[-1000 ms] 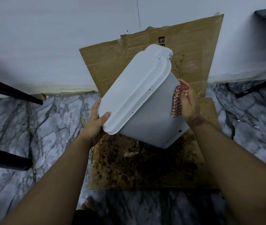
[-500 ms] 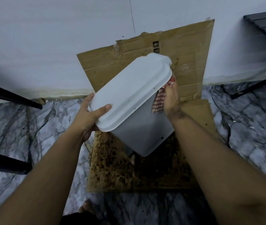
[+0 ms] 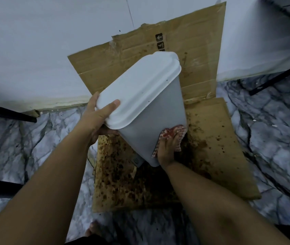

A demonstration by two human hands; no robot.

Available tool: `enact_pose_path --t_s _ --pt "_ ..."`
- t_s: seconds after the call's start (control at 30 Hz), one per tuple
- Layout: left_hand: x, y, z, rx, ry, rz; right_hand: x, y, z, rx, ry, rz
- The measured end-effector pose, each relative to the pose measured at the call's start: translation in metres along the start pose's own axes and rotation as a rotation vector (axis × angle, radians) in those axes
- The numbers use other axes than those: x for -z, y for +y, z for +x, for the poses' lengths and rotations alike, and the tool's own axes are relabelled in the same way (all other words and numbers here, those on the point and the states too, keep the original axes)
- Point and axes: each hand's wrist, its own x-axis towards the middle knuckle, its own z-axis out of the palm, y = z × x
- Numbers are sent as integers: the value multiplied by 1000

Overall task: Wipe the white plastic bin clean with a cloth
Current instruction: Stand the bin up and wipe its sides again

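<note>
The white plastic bin (image 3: 151, 121) with its lid shut is tilted in the air above stained cardboard. My left hand (image 3: 96, 119) grips the near left corner of the lid, thumb on top and fingers underneath. My right hand (image 3: 167, 149) presses a red and white checked cloth (image 3: 173, 133) against the bin's right side wall, low down near its base. Part of the cloth is hidden under my fingers.
A sheet of brown cardboard (image 3: 220, 147) with dark stains lies on the marble floor (image 3: 25, 147) and folds up against the white wall (image 3: 43, 50). Black furniture legs (image 3: 8, 114) stand at the left and right edges. My foot (image 3: 94, 228) shows at the bottom.
My right hand slid the cloth down the bin's side, from near the lid rim to near the base. The left hand kept its grip on the lid corner.
</note>
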Motion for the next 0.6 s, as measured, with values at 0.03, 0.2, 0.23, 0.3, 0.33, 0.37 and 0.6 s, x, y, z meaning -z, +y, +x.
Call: enact_pose_path --t_s 0.03,0.2,0.23,0.3,0.33,0.37,0.6 --pt "3 -1 5 8 5 0 -6 5 -9 41 56 8" --pt "16 4 24 60 12 2 -37 -40 -28 415 240 -48" --pt "19 6 28 69 4 2 -40 -57 -26 457 193 -57" --pt "22 9 35 80 -11 3 -43 -98 -21 540 103 -78" --pt "24 10 38 75 -18 14 -47 -116 -19 579 86 -95" --pt "27 11 42 72 -27 24 -48 -136 -18 615 74 -112" --pt "43 6 66 82 -34 7 -51 -106 -14 669 29 -234"
